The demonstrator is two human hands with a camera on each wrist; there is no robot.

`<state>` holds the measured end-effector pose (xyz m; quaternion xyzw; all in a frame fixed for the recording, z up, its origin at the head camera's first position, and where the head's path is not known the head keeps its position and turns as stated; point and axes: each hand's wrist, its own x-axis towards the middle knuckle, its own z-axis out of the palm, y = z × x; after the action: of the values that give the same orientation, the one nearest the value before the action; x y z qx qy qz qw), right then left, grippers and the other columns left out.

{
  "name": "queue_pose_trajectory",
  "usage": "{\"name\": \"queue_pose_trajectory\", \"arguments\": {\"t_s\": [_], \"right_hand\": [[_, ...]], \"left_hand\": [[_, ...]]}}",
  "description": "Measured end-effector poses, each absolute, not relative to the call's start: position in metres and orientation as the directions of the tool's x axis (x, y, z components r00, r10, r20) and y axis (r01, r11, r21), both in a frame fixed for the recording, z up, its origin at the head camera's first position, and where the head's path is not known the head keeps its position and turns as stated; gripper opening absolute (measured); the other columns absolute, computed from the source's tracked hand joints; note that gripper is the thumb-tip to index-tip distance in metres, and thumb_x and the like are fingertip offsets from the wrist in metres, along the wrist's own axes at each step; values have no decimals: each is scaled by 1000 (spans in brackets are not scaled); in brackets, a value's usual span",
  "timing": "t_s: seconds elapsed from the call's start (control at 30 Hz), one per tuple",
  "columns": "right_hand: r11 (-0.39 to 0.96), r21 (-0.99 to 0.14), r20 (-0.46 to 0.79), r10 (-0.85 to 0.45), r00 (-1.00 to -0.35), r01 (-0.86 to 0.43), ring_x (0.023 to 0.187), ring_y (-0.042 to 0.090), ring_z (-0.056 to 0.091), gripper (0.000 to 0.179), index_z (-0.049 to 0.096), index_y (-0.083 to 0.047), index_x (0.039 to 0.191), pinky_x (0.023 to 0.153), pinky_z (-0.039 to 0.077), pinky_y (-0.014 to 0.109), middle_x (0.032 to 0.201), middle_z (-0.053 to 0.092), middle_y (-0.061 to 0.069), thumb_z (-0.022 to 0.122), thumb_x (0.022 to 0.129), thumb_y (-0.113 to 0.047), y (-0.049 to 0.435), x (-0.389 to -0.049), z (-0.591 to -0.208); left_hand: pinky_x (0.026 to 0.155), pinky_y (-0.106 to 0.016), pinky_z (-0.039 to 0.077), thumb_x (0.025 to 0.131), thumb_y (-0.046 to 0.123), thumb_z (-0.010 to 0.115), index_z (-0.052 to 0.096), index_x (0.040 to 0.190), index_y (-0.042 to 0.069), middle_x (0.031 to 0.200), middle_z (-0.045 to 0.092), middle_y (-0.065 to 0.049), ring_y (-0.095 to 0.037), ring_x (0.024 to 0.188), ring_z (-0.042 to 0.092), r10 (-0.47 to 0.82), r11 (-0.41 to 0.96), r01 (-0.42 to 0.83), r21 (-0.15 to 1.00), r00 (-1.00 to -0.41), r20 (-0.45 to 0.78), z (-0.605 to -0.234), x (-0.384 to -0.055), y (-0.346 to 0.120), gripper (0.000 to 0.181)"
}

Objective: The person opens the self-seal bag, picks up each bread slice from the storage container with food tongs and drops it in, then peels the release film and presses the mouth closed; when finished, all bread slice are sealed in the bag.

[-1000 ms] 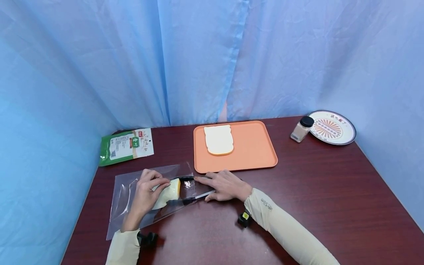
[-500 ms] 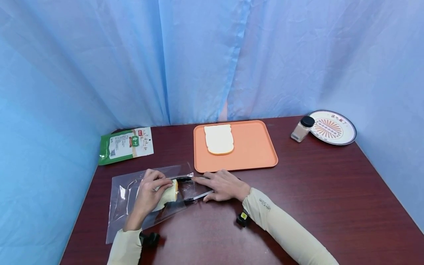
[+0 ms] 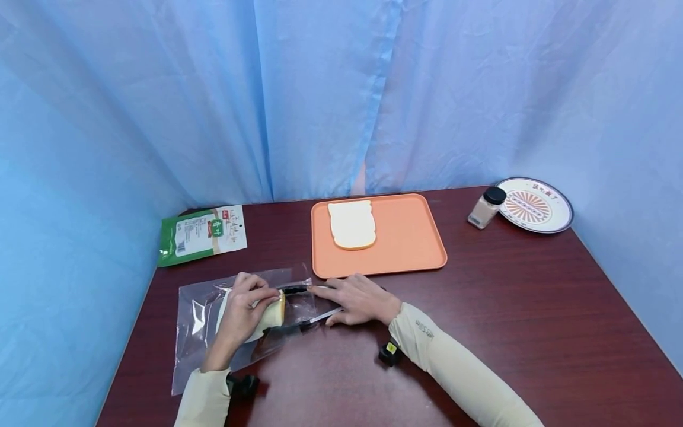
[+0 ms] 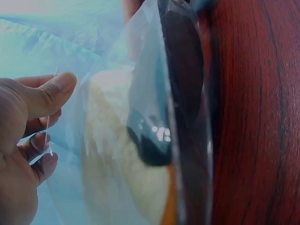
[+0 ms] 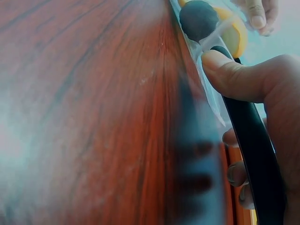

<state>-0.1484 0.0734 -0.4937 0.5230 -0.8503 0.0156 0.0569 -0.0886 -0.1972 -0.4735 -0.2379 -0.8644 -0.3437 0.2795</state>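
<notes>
Pinching thin clear bag (image 3: 197, 320) with left grip (image 3: 242, 309), holding tongs (image 5: 253, 140) with right grip (image 3: 361, 301). Expect light, soft, easily dented bagged bread slice (image 3: 274, 315); take gently by opposite edges.

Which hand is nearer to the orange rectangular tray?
Right: the right hand is just off the near edge of the tray; the left hand is farther left, at the clear plastic bag.

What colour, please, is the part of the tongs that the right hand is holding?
The tongs are black there, as the right wrist view shows best.
</notes>
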Motion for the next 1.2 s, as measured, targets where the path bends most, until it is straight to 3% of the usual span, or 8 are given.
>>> {"name": "queue_pose_trajectory", "arguments": {"t_s": [0.23, 0.5, 0.93, 1.2], "right_hand": [[470, 0, 95, -879, -467, -883, 55, 14, 41, 75, 44, -30, 151, 51, 38, 29, 109, 63, -1, 55, 89, -71, 80, -149, -494], [434, -41, 126, -891, -435, -900, 55, 13, 44, 76, 45, -29, 150, 52, 40, 29, 109, 64, -2, 59, 88, -69, 80, -150, -493], [414, -3, 130, -902, -411, -910, 51, 13, 39, 76, 43, -29, 152, 49, 36, 28, 110, 64, 0, 55, 89, -70, 71, -150, -491], [435, 23, 104, -897, -430, -900, 54, 15, 47, 79, 42, -30, 152, 50, 41, 30, 117, 65, 0, 54, 88, -73, 67, -151, -492]], "left_hand": [[72, -25, 37, 67, -10, 82, 78, 76, 5, 74, 60, -3, -17, 80, 45, 208, 633, 616, 470, -719, 663, -472, -89, -202, 18], [70, -23, 37, 70, -5, 82, 78, 76, 6, 74, 60, -1, -15, 79, 45, 202, 659, 594, 461, -731, 652, -468, -87, -200, 13], [71, -27, 38, 69, -5, 83, 79, 76, 8, 74, 59, 1, -13, 81, 44, 219, 671, 572, 472, -761, 611, -470, -84, -194, 16], [71, -21, 37, 76, 4, 81, 78, 76, 6, 75, 58, 1, -13, 82, 44, 249, 646, 608, 462, -739, 626, -471, -85, -191, 4]]}}
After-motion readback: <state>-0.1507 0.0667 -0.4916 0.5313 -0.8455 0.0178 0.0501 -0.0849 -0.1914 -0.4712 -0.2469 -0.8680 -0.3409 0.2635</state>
